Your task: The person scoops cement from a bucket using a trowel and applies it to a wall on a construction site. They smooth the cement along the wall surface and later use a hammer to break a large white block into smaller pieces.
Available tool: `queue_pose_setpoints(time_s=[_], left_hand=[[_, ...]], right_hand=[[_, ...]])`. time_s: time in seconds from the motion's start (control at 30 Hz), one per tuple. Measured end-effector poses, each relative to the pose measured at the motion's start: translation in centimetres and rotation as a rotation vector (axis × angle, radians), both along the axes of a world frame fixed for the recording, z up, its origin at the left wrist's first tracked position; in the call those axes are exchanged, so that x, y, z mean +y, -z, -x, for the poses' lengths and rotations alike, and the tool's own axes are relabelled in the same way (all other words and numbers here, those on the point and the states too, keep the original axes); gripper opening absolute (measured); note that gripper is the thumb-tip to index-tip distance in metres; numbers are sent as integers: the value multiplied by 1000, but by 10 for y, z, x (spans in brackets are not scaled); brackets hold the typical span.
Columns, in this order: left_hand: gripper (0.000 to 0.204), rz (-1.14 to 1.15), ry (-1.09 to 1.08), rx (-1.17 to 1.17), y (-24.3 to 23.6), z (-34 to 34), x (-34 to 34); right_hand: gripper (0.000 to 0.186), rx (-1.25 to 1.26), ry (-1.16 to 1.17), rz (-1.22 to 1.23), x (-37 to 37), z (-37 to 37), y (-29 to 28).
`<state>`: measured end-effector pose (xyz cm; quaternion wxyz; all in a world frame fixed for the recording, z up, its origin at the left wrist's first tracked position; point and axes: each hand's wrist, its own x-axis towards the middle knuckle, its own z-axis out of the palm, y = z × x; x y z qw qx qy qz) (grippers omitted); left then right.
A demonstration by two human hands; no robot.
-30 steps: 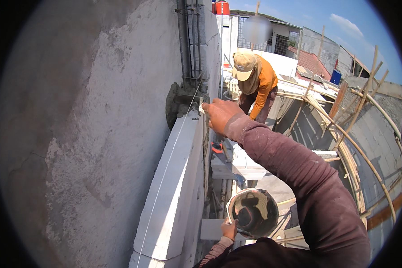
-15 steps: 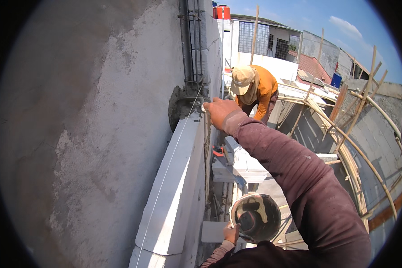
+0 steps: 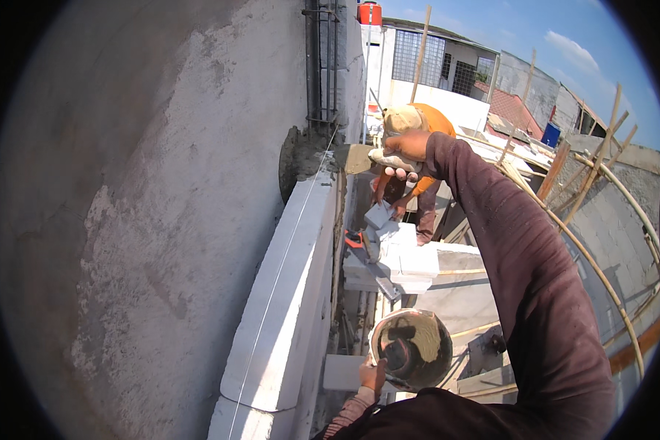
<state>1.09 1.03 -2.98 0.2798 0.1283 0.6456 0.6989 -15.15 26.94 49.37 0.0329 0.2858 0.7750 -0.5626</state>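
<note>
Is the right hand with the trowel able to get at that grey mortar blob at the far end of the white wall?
Probably yes: the right hand holds the trowel out beside the mortar blob, and nothing stands between them.

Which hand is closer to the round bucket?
Left. The left hand grips the bucket at its rim, low down. The right hand is far off, holding a trowel up by the white block wall.
</note>
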Motion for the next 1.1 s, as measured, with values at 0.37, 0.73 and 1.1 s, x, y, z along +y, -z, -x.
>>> queue_pose_setpoints(time_s=[0.37,0.73,1.1], left_hand=[[22,4,30,-146,-16,-2,1],[28,107,29,65,0,0,2],[25,164,134,-96,-16,0,-3]], right_hand=[[29,61,-54,-196,-55,38,-1],[43,159,58,-1602,-74,38,50],[17,-95,-340,-2260,-170,50,44]])
